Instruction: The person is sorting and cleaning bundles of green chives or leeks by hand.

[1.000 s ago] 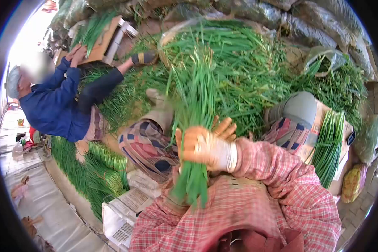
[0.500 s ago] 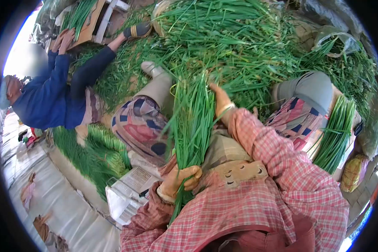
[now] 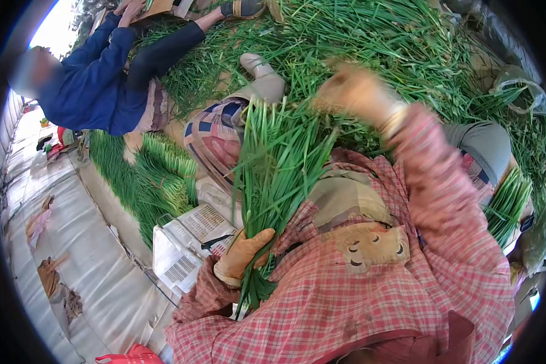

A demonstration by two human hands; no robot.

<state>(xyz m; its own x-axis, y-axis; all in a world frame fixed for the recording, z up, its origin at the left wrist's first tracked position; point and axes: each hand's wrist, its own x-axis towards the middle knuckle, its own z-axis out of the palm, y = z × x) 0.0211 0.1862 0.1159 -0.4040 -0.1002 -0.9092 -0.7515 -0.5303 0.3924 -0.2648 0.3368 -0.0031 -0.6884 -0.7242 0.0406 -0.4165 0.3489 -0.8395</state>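
My left hand [image 3: 244, 256], in an orange glove, grips the lower end of a thick bunch of long green chives [image 3: 276, 170] that fans upward over my lap. Blurred by motion, my gloved right hand [image 3: 353, 91] is raised above the top of the bunch, over the big heap of loose chives [image 3: 376, 42] spread in front of me. Whether it holds any stalks cannot be made out. My red checked sleeves and apron fill the lower right.
A person in a blue jacket [image 3: 85, 85] sits at the upper left beside the heap. Rows of bundled chives [image 3: 151, 182] lie at my left next to a white crate [image 3: 185, 249]. Another bundle [image 3: 509, 206] rests at my right knee. Grey sheeting covers the floor at left.
My right hand has lifted off the bunch and swung up and right over the heap. My left hand keeps its grip low on the bunch, which has tilted and fanned out.
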